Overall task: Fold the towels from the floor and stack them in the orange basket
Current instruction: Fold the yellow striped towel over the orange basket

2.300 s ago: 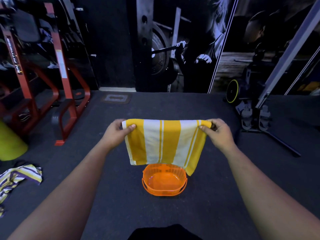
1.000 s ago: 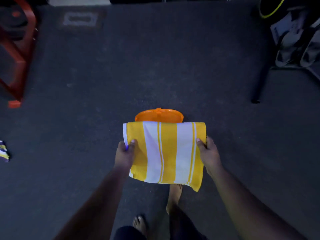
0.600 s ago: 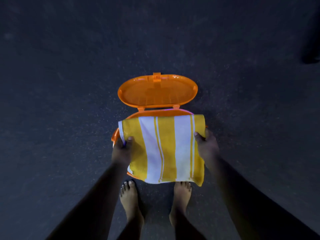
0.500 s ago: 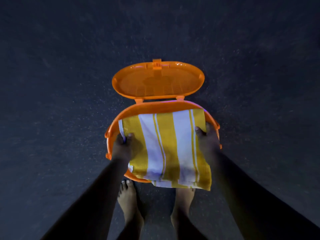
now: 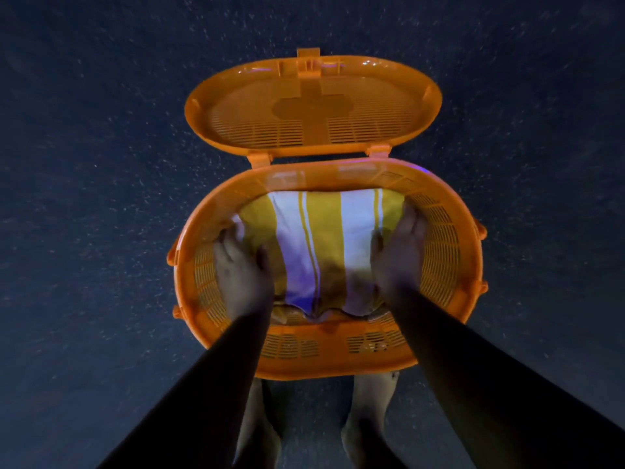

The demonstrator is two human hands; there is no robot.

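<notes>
Now, towel [image 5: 321, 245]: folded, lying inside the basket [image 5: 443, 258].
Left hand [image 5: 241, 275]: holds the towel's side.
Right hand [image 5: 397, 258]: holds the other side.

Dark speckled floor [image 5: 101, 164] filling the whole view, pale flecks scattered across a near-black, faintly blue surface, dim low light, a purple tinge in the glare, shadow deepest toward the lower corners, no walls or furniture in view
</notes>
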